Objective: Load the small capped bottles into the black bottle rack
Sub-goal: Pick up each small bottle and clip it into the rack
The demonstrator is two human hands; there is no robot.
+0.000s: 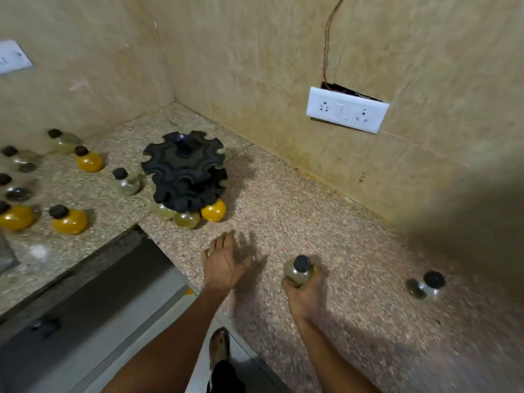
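On countertop (326, 222): right hand (304, 296) grips capped bottle (297, 272).

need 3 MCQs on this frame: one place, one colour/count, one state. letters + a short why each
1. Where does the black plastic bottle rack stand?
A. near the counter's corner
B. on the floor
C. beside the wall socket

2. What colour is the cap of the small round glass bottle in the right hand?
A. white
B. black
C. yellow

3. What state is the left hand in?
A. closed on a bottle
B. open, holding nothing
C. gripping the rack

Key:
1 A, it sits on the speckled stone counter close to where the two walls meet.
2 B, a dark cap shows above the fingers.
3 B, its fingers are spread over the counter with nothing in them.
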